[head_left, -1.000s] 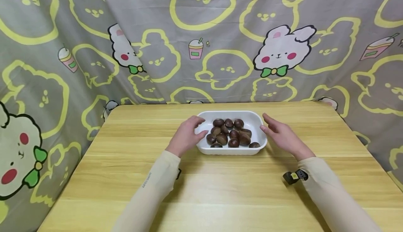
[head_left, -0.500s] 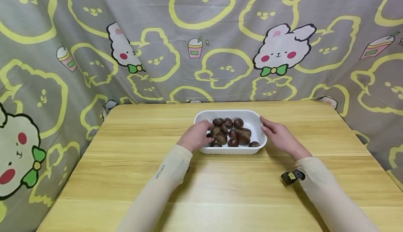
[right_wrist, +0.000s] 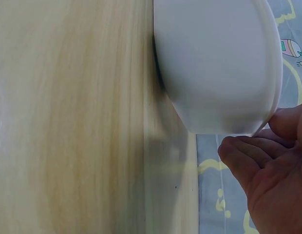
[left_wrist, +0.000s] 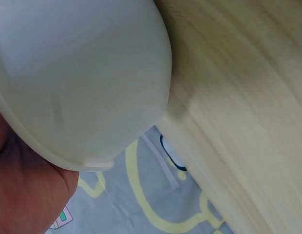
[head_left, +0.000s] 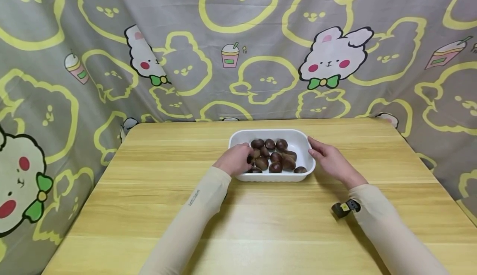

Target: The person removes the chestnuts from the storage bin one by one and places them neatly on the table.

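A white rectangular tray [head_left: 273, 178] with rounded corners stands on the table, holding several glossy brown chestnuts [head_left: 275, 167]. My left hand [head_left: 234, 160] reaches over the tray's left end, its fingers and thumb curled round a chestnut there, which they partly hide. In the left wrist view, the tray's outer wall [left_wrist: 92, 83] covers the fingertips, and only part of the hand [left_wrist: 31, 190] shows below the rim. At the right end, my right hand [head_left: 329, 159] pinches the tray's rim; the right wrist view shows the thumb at the rim and fingers [right_wrist: 246, 153] against the outer wall.
The light wooden table [head_left: 283, 225] extends toward me and to both sides of the tray. Behind its far edge hangs a grey patterned curtain [head_left: 208, 30], which also runs down the left and right sides. A black device [head_left: 344, 208] is strapped at my right wrist.
My left hand has moved right, from beside the tray's left rim to inside over the chestnuts, and its fingers have closed in. My right hand has come onto the right rim and stayed there.
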The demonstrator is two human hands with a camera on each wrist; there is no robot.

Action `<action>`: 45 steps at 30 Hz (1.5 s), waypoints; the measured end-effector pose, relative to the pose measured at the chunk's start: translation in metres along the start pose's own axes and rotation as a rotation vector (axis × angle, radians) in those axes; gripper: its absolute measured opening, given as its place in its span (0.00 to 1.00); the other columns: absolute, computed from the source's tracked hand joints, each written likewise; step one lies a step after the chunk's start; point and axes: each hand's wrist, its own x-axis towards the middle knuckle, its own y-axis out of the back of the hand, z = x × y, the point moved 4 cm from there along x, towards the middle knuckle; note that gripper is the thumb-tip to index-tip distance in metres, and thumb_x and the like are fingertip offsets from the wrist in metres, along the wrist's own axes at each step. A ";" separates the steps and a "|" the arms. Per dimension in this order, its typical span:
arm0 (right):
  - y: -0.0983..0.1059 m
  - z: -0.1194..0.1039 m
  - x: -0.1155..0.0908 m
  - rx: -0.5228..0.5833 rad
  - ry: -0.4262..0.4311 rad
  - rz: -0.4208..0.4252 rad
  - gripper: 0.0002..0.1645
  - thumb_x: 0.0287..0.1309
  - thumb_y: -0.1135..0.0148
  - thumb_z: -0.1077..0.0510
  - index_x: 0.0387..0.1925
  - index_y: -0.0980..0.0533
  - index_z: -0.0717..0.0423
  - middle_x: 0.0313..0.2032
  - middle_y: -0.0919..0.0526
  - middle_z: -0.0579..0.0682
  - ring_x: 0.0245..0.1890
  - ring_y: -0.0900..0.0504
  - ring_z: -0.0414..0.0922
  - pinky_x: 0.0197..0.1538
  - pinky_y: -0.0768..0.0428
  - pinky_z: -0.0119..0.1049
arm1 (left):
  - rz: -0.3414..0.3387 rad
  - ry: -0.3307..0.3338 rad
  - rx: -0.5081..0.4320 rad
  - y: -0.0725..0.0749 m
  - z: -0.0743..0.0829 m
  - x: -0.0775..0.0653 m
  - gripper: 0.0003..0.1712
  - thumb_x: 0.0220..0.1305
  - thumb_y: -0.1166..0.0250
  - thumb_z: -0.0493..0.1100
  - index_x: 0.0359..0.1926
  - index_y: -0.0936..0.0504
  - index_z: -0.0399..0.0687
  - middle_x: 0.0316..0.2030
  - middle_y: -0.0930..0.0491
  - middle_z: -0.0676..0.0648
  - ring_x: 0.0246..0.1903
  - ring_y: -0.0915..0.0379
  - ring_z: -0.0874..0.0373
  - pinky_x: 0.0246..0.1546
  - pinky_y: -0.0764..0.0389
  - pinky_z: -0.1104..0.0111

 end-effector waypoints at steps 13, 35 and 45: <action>0.001 -0.002 0.001 0.028 -0.012 0.001 0.30 0.74 0.50 0.62 0.71 0.44 0.71 0.68 0.41 0.67 0.68 0.41 0.63 0.67 0.40 0.56 | -0.055 0.032 -0.029 0.000 0.000 0.006 0.12 0.55 0.29 0.34 0.42 0.16 0.41 0.37 0.27 0.48 0.35 0.28 0.56 0.41 0.23 0.67; 0.001 -0.002 0.002 0.035 -0.042 -0.004 0.31 0.73 0.50 0.61 0.71 0.44 0.70 0.68 0.40 0.67 0.67 0.38 0.63 0.66 0.38 0.55 | 0.087 -0.078 -0.354 0.016 -0.018 -0.007 0.17 0.57 0.27 0.38 0.48 0.16 0.39 0.42 0.23 0.50 0.43 0.25 0.57 0.46 0.23 0.66; 0.002 -0.001 0.003 0.038 -0.048 -0.009 0.31 0.73 0.49 0.62 0.71 0.44 0.70 0.68 0.40 0.68 0.66 0.37 0.63 0.66 0.37 0.55 | 0.317 -0.025 -0.601 0.052 -0.057 -0.032 0.16 0.59 0.28 0.38 0.48 0.16 0.40 0.43 0.22 0.49 0.46 0.25 0.54 0.46 0.20 0.65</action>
